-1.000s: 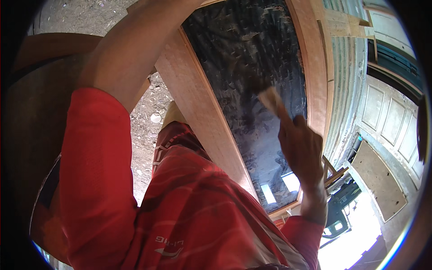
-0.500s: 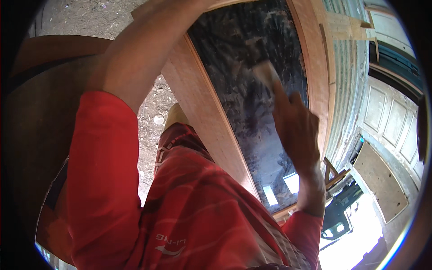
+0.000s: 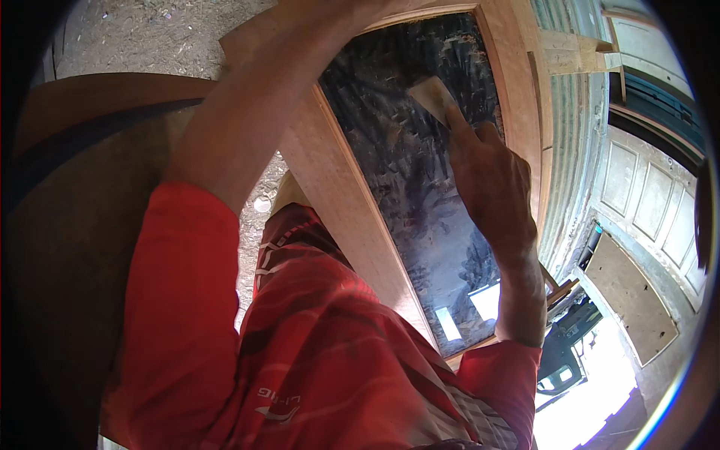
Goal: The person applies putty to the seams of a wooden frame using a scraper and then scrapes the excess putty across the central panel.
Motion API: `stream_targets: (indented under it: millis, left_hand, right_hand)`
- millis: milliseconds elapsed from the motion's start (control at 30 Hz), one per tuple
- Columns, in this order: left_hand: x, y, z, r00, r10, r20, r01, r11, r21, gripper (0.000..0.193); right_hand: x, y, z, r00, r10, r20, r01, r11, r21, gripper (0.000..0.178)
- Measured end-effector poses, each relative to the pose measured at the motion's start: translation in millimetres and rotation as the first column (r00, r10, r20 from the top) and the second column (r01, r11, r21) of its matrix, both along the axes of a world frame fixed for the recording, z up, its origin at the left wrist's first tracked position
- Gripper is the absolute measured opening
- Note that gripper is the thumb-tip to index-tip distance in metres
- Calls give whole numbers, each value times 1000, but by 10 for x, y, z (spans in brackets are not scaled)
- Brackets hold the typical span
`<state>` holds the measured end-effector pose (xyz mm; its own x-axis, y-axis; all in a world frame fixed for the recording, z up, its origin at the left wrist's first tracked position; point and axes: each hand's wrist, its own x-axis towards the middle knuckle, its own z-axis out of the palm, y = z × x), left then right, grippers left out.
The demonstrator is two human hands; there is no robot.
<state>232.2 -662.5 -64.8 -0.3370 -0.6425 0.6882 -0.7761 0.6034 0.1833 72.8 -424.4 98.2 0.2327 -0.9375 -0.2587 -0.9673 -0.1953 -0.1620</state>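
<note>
My right hand (image 3: 491, 176) is closed round a putty knife, its wide flat blade (image 3: 432, 97) over the dark, glossy panel (image 3: 397, 157). Whether the blade touches the surface I cannot tell. Pale smears and streaks cover the panel, and bright light reflects off its near end. A wooden frame (image 3: 337, 191) surrounds it on its long sides. Across the upper left reaches my left arm, up to the far end of the frame; only part of my left hand (image 3: 371, 9) shows at the top edge, its fingers out of sight.
Beyond the frame on the right stand a corrugated metal sheet (image 3: 570, 142), a pale panelled door (image 3: 649, 184) and a brown board (image 3: 630, 296). A large curved brown piece (image 3: 97, 105) lies at the left. Litter-strewn ground (image 3: 150, 37) shows at the upper left.
The putty knife has shifted slightly up and left over the panel, in my right hand. My left forearm has moved a little down and to the right in the view.
</note>
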Motion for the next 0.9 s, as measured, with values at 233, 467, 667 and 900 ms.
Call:
stream_targets:
  millis: [233, 467, 667, 900]
  left_hand:
    - [-76, 23, 298, 998, 20, -56, -6, 969, 248, 55]
    - [7, 33, 534, 1000, 1, 5, -3, 875, 484, 56]
    - [-123, 104, 515, 999, -17, -51, 47, 752, 658, 64]
    - [-116, 95, 709, 995, 6, -101, 70, 678, 732, 72]
  right_hand:
    - [-21, 437, 137, 985, -89, -148, 113, 981, 160, 54]
    - [-88, 245, 80, 986, -116, -122, 133, 981, 145, 44]
    - [-68, -12, -6, 992, -118, -44, 119, 993, 26, 45]
    - [-24, -208, -25, 981, -193, -3, 193, 981, 5, 40]
